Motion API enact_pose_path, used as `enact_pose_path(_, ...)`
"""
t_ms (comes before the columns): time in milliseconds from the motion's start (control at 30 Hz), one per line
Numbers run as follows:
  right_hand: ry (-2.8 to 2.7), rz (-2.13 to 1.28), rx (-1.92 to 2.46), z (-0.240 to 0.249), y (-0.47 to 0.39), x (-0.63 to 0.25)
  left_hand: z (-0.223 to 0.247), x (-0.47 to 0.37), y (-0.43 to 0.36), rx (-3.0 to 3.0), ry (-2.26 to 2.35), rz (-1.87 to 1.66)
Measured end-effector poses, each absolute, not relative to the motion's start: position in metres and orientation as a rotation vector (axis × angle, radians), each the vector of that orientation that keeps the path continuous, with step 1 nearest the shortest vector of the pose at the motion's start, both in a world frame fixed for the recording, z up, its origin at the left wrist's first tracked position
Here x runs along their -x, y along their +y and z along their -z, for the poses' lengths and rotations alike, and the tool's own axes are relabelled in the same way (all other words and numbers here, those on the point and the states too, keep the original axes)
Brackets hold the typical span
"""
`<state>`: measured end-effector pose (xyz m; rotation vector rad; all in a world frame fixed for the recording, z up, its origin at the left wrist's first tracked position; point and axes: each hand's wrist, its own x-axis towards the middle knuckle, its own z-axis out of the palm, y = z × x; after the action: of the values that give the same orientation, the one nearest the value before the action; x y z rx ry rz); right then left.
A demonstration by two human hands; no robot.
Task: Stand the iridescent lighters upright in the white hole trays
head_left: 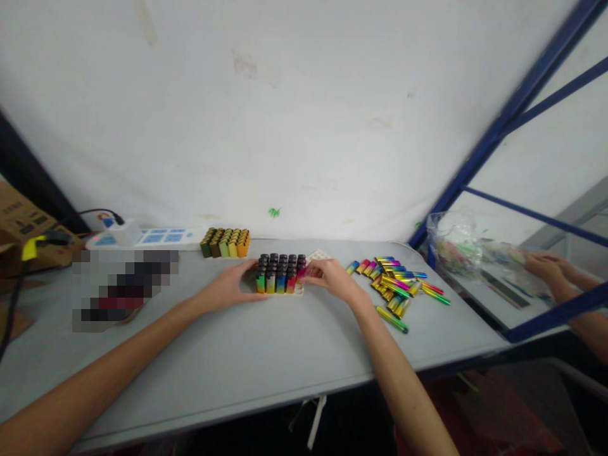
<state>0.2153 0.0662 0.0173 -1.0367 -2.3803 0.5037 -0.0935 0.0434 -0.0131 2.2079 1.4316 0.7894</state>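
Note:
Lighters (pixel 280 278) with black tops and rainbow-coloured bodies stand upright in rows in a pale tray (pixel 299 291) at the middle of the table. Curled round the tray's left end is my left hand (pixel 232 285), its thumb along the front edge and its fingers behind. My right hand (pixel 327 277) is at the right end, thumb and fingertips pinched on a pinkish lighter (pixel 302 272) that they partly cover. Farther right lies a loose pile of shiny multicoloured lighters (pixel 392 282). Behind my right hand, another pale tray with holes (pixel 322 255) shows in part.
At the back left stands a block of green-to-orange lighters (pixel 225 243), beside a white power strip (pixel 164 238) with a plug. A blurred-out object (pixel 126 285) lies left. Beyond a blue metal frame (pixel 475 164), another person's hands (pixel 546 266) are near a clear plastic bag (pixel 453 240).

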Motion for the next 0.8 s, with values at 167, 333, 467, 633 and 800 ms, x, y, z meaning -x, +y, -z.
enact_pose_path(167,-2.256,-0.265,1.291,-0.012,0.079,-0.269,0.013,0.094,0.043,-2.222,1.446,-0.786)
enact_pose_path(333,-2.2,-0.081,1.729,0.008,0.091,-0.314,0.012,0.093,0.043,-2.212,1.423,-0.8)
enact_pose_path(467,-2.233,-0.137,1.758,0.01,0.093,-0.316,0.012,0.094,0.042,-2.221,1.427,-0.773)
enact_pose_path(633,-2.127,-0.207,1.396,0.001,0.092,-0.302,0.009,0.092,0.04,-2.225,1.425,-0.751)
enact_pose_path(800,-1.968,-0.569,1.067,-0.01,0.081,-0.281,0.009,0.092,0.039,-2.233,1.392,-0.769)
